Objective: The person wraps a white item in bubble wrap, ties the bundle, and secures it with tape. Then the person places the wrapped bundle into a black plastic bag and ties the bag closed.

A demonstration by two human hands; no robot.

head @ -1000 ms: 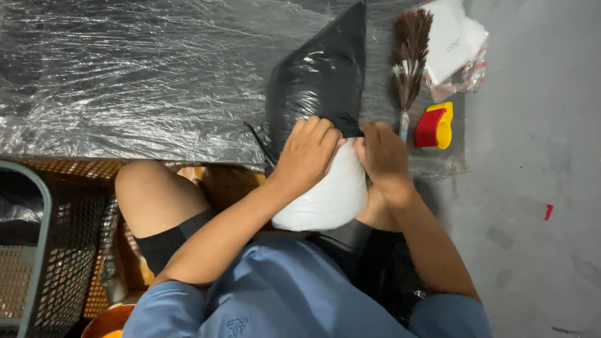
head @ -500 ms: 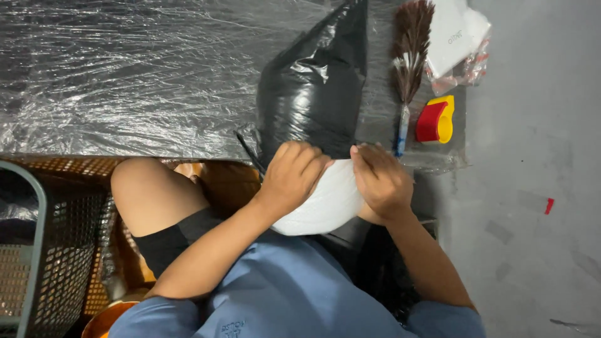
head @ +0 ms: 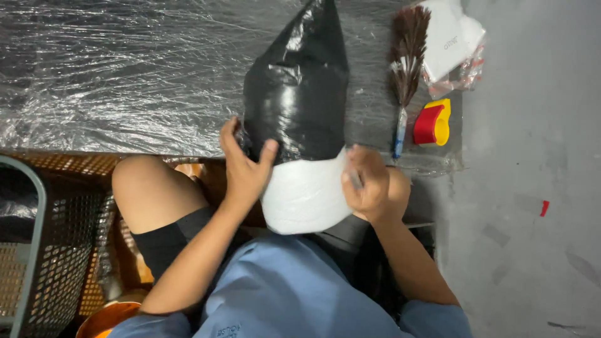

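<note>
Makeshift workshop: plastic-sheeted worktable [head: 125,75], bare concrete floor [head: 532,250], mesh basket [head: 50,263], small brush [head: 405,56].

A glossy black plastic bag [head: 297,94] is lying on the film-covered counter [head: 125,75], a brown feather brush [head: 407,56] sitting right of it.

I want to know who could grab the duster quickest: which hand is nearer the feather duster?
Right. The right hand grips the white object's edge just left of the feather duster handle; the left hand is across the black bag, farther away.
</note>
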